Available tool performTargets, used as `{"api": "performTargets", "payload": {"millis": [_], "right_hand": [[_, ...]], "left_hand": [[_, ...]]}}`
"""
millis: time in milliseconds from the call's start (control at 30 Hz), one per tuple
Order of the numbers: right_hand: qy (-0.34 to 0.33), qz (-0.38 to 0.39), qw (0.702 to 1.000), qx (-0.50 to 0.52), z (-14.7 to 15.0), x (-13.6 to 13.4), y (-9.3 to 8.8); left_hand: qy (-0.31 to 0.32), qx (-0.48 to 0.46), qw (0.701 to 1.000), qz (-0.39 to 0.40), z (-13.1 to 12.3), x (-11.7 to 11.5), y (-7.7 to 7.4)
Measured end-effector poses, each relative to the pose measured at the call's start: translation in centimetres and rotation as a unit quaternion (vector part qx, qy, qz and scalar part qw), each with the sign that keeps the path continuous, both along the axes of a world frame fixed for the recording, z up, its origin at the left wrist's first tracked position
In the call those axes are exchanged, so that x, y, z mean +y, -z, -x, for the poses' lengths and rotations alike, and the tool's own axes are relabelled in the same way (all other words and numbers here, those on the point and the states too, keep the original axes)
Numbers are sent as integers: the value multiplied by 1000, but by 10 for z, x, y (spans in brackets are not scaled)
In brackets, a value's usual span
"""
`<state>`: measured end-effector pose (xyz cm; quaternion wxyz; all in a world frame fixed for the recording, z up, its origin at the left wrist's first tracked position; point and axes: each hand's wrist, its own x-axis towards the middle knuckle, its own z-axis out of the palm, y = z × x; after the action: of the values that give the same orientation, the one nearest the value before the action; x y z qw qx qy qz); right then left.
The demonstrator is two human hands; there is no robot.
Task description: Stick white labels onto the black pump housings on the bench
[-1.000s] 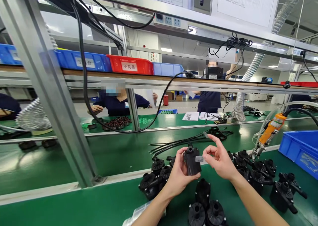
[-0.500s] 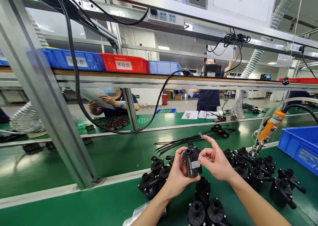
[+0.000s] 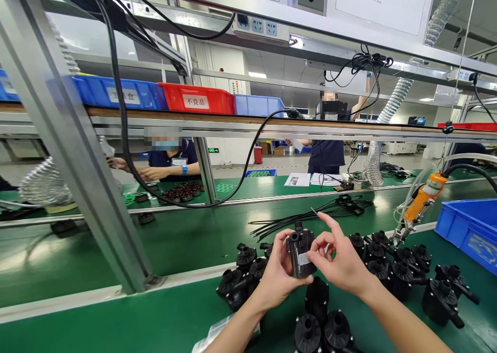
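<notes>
Clamped around the black pump (image 3: 297, 249), the left hand (image 3: 277, 270) holds it above the green bench (image 3: 155, 319). At its pale label (image 3: 303, 259) rests the right hand (image 3: 337, 254)'s thumb, index finger raised; whether it pinches, I cannot tell. The housing looks stiff, smooth, perhaps slippery, probably moderately heavy; its round sides seem the surest hold, clear of the label. Similar pumps (image 3: 337, 329) stand below and beside.
</notes>
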<state>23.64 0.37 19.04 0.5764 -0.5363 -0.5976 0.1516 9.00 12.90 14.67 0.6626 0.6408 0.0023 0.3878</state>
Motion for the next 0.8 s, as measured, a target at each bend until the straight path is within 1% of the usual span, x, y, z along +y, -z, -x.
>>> {"api": "performTargets", "payload": {"millis": [67, 233, 367, 400, 467, 533, 567, 600, 700, 800], "right_hand": [[12, -11, 1000, -22, 1, -2, 0], [10, -17, 1000, -17, 4, -4, 1], [8, -6, 1000, 20, 7, -5, -1], [-1, -1, 999, 47, 6, -5, -3], [-56, 24, 990, 124, 2, -4, -6], [-130, 53, 970, 199, -5, -3, -10], [-158, 61, 960, 223, -9, -2, -11], [-171, 62, 955, 234, -12, -2, -12], [-154, 45, 962, 223, -16, -3, -11], [-126, 46, 971, 197, -11, -5, -9]], "left_hand": [[5, -3, 1000, -3, 1, -1, -1], [18, -9, 1000, 1, 2, -2, -3], [15, -11, 1000, 1, 3, -2, -4], [16, -11, 1000, 0, 4, -2, -5], [26, -9, 1000, -2, 5, -3, -7], [42, -4, 999, -5, 6, -5, -9], [48, -3, 999, -7, 7, -6, -10], [53, -3, 999, -7, 7, -7, -10], [55, -3, 998, -6, 6, -8, -10], [51, -4, 999, -4, 6, -7, -10]]}}
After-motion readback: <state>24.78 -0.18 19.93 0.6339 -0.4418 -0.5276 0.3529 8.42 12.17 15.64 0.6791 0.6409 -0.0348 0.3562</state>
